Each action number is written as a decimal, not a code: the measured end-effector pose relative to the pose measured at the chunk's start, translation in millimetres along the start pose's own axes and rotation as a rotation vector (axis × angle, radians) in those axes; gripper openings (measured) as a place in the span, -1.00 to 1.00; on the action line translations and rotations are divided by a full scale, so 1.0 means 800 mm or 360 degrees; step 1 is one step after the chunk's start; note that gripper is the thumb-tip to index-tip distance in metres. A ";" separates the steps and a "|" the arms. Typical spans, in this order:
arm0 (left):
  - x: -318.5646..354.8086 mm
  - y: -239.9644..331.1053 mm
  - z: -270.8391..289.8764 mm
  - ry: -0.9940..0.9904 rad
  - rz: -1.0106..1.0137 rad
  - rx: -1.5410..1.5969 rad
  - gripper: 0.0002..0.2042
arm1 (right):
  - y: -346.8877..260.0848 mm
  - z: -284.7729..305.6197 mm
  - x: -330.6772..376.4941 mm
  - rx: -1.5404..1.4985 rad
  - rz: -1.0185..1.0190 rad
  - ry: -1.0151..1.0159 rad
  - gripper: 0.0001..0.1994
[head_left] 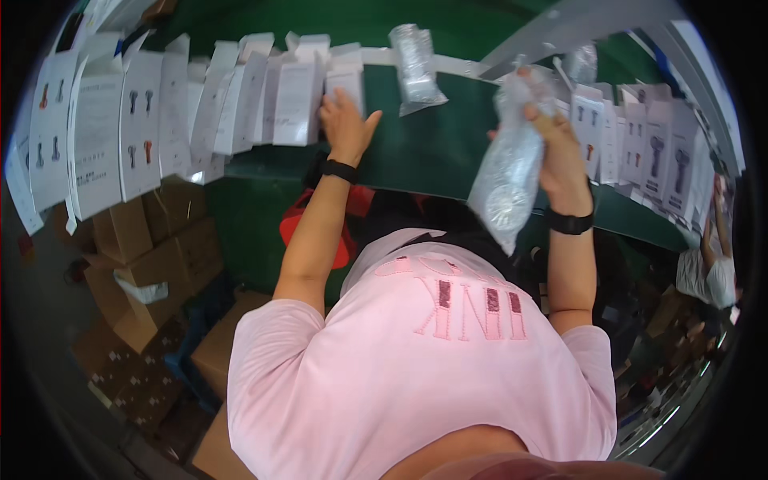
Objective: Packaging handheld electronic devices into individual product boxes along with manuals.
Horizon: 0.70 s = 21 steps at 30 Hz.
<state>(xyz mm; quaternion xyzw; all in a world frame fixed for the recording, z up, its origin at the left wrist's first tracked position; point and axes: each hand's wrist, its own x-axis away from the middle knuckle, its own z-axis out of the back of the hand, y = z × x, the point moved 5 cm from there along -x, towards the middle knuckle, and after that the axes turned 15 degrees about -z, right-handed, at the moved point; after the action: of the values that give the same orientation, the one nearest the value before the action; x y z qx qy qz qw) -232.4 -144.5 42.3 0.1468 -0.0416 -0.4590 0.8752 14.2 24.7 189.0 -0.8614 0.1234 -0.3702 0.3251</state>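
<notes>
a green worktop (pixel 432 152) curves across the view, with cardboard cartons (pixel 188 248) stacked on the floor to the left and a blue crate-like thing (pixel 186 356) among them. a grey metal beam (pixel 552 40) slants over the far right part of the worktop, and another person (pixel 706 280) shows small at the right rim. a row of white boxes (pixel 292 104) stands upright along the left part of the worktop, some with flaps up and some printed with small pictures of handheld devices; a second row of printed boxes (pixel 658 152) stands on the right. the left hand (pixel 346 128) reaches to the near end of the left row, its fingers spread and thumb held wide, the fingertips lying over the front of the end box (pixel 347 76); how firmly they touch, i cannot tell. the right hand (pixel 554 148) has its fingers closed around the upper part of a clear bubble-wrapped package (pixel 508 176), which is held up tilted, its lower end hanging at the worktop's near edge. another wrapped package (pixel 414 64) lies on the worktop between the two rows, and a third wrapped bundle (pixel 582 62) sits behind the beam. each wrist wears a black band, and a red object (pixel 342 248) shows below the left forearm.
</notes>
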 end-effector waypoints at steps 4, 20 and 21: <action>-0.015 -0.002 -0.015 0.0425 -0.0204 -0.0275 -0.05 | 0.029 0.015 0.040 0.0620 0.0043 0.0545 -0.48; 0.030 0.015 0.053 -0.1079 0.1142 0.3658 -0.34 | 0.123 0.075 0.096 -0.0457 -0.0703 -0.0183 -0.51; 0.036 0.016 0.058 -0.1001 0.1190 0.3732 -0.33 | 0.120 0.079 0.096 -0.0399 -0.0655 -0.0061 -0.62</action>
<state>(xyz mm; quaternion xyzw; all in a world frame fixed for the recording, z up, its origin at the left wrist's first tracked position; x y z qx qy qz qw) -215.4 -170.9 88.4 0.6949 -0.6652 0.1121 0.2489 115.3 -53.1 136.8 -0.9089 -0.0159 -0.3939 0.1357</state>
